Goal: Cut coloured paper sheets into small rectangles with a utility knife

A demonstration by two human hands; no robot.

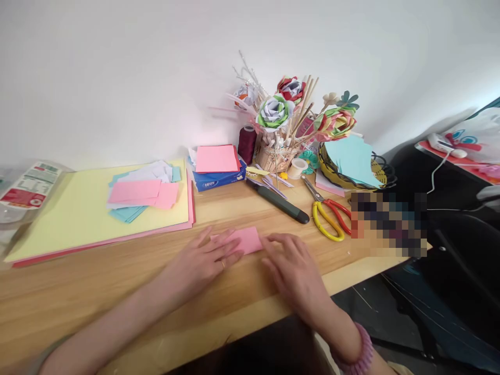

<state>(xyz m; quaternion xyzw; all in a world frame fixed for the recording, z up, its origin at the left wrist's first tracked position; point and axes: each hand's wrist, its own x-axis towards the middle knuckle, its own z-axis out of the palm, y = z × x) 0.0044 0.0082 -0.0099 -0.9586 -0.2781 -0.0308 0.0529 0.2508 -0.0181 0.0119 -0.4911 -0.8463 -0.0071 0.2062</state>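
Pink rectangular paper [250, 240] flat on wood-grained counter [172, 281]; left hand's [213, 256] spread fingers press it, right hand's [291, 260] loosely curled fingers touch edge.

Smooth wood, matt paper
The desk [219, 291] has wood grain; scissors [330, 208] pair metal blades with glossy plastic handles.

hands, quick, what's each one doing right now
Left hand: open, fingers spread on the pink paper.
Right hand: fingers bent at the paper's right edge; whether it pinches cannot be told.
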